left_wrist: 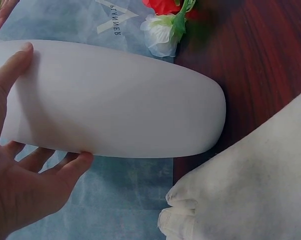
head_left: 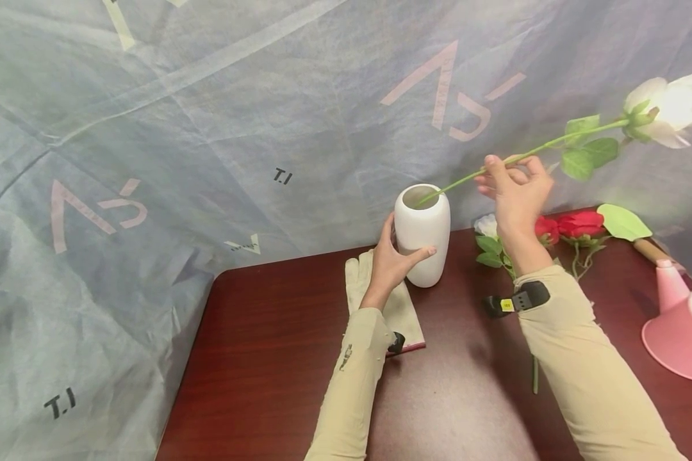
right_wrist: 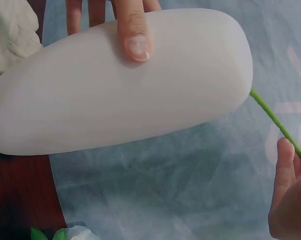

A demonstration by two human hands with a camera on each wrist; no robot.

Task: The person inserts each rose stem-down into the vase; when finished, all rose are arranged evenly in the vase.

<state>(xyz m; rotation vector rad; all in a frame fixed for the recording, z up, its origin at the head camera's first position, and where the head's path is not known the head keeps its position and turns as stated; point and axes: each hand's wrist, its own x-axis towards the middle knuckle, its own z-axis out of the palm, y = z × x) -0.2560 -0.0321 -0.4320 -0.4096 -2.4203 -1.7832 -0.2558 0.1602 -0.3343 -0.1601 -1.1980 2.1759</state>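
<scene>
A white vase (head_left: 423, 240) stands upright at the back of the table. My left hand (head_left: 393, 266) grips its side, thumb across the front and fingers round the far side, as the left wrist view also shows. In my right hand (head_left: 519, 192) the green stem of a white rose (head_left: 666, 109) is pinched between thumb and fingers. The stem slants down to the left, its lower end inside the vase mouth; the bloom is up at the far right. In the right wrist view the stem (right_wrist: 273, 117) passes behind the vase rim.
A pale glove (head_left: 406, 314) lies beside the vase, partly under my left arm. Red roses (head_left: 579, 224) and another white rose (head_left: 487, 225) lie behind my right forearm. Farther right are a green-bladed trowel (head_left: 623, 222) and a pink watering can (head_left: 683, 333). A grey cloth backdrop (head_left: 236, 128) hangs behind the table.
</scene>
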